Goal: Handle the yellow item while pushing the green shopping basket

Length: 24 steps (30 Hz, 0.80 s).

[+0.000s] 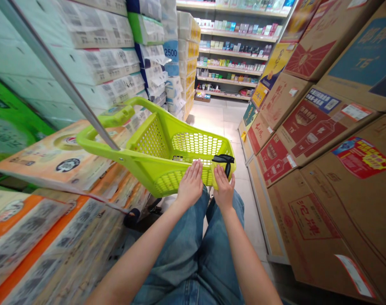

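Lime-green basket sits mid-view, its long axis running from 10 o'clock to about 3, just beyond the knees of the jeans. Metal rod meets its near rim, coming in from 10.

Left hand: on the near wall, fingers straight and together, pointing to 12; laid flat, no hold seen. Right hand: over a yellow piece with a black strap at the basket's end; fingers extended, slightly parted, nothing enclosed. Whether the yellow piece is fixed to the basket — cannot tell.

Progress (judged): contact is made with both hands; neither hand shows a grip, so no lifting or carrying is under way. Inside, something small lies on the basket floor, too hidden to identify. How much is left cannot be read from this view.

Surroundings: shelves at 12, cartons at 3, wrapped packs at 10.
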Available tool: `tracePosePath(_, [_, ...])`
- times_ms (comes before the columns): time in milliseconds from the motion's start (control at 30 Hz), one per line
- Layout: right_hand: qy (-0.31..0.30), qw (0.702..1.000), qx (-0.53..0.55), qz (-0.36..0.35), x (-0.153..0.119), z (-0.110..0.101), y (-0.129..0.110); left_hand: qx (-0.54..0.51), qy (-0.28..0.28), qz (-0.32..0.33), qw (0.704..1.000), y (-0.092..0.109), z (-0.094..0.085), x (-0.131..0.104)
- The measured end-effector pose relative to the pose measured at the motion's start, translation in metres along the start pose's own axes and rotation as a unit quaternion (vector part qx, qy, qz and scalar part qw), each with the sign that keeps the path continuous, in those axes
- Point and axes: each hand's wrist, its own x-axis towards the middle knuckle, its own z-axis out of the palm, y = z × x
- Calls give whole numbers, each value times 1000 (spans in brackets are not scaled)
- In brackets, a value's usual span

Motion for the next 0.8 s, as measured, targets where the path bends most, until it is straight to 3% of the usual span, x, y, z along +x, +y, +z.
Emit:
tracePosePath(133, [31, 997, -11, 69, -13, -3, 34, 5, -7, -1, 1000, 1, -2, 0])
tracePosePath(233, [35, 993, -4, 113, -12, 0, 36, 2, -4, 0, 1000, 1, -3, 0])
tracePosePath(367, [40, 990, 20, 130, 3, 8, 2, 1, -1, 1, 1000, 1, -1, 0])
tracePosePath(467, [3, 996, 46, 80, 15, 9, -30, 4, 0, 1, 1000, 0, 1, 0])
tracePosePath(567, [-38, 997, 60, 29, 22, 3, -45, 6, 0, 1, 1000, -1, 3, -1])
tracePosePath(667, [-53, 997, 56, 7, 20, -5, -35, 10, -3, -3, 1000, -1, 4, -1])
tracePosePath(800, [-39, 998, 35, 39, 8, -15, 1, 16, -5, -2, 1000, 0, 2, -1])
